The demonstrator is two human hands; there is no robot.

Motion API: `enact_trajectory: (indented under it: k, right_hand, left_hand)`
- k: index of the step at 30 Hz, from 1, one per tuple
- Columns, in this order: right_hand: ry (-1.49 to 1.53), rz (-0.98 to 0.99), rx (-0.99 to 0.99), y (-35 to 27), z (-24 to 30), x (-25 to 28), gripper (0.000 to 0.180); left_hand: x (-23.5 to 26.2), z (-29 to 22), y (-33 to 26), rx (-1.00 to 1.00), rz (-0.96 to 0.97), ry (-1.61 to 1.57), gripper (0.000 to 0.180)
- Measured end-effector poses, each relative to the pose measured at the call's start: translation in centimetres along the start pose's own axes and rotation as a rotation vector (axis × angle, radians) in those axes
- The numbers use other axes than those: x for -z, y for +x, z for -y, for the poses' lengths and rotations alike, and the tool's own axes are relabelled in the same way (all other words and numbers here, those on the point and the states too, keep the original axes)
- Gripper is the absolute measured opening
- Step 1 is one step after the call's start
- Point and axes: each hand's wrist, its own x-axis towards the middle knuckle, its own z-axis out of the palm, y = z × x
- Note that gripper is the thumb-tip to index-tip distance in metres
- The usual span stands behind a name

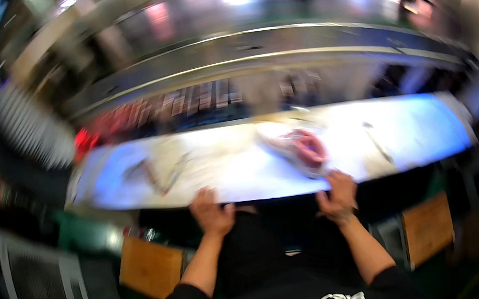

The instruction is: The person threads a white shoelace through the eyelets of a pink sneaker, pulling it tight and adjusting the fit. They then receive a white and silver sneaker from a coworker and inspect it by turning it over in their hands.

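My left hand [210,211] rests on the near edge of a long white table [225,180], fingers stretched out and thumb apart, holding nothing. Further right on that edge lies my right hand [339,192], also empty with its fingers extended. Just beyond it is a pink-red, ring-shaped coil [309,147], which seems to be in a clear plastic bag; blur hides its exact kind. A thin tool with reddish and dark arms [153,177] lies beyond my left hand. Another slim, dark tool [379,142] lies right of the coil.
Wooden-topped blocks stand below the table at left [152,267] and right [429,228]. A grey box with a mesh panel [41,281] sits at far left. Behind the table are a blurred row of hanging items [200,98] and a long metal counter [248,45].
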Motion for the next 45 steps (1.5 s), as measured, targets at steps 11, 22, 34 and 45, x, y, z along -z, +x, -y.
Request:
enact_trajectory:
  k: [11, 22, 34, 45]
  right_hand:
    - [-0.063, -0.055, 0.015, -1.5, -1.2, -1.2, 0.054]
    - [-0.114, -0.11, 0.052, -1.7, -1.7, -2.2, 0.053]
    - [-0.112, -0.105, 0.062, -1.9, -1.9, -2.3, 0.055]
    - [-0.103, -0.127, 0.08, -2.0, -2.1, -2.4, 0.058]
  left_hand:
    - [-1.6, 0.4, -0.7, -0.01, -0.014, 0.057, 0.062]
    - [-2.0, 0.8, -0.7, -0.038, -0.07, 0.101, 0.063]
    - [-1.2, 0.2, -0.6, -0.03, -0.041, 0.108, 0.06]
    - [-1.1, 0.1, -0.5, -0.01, -0.02, 0.108, 0.061]
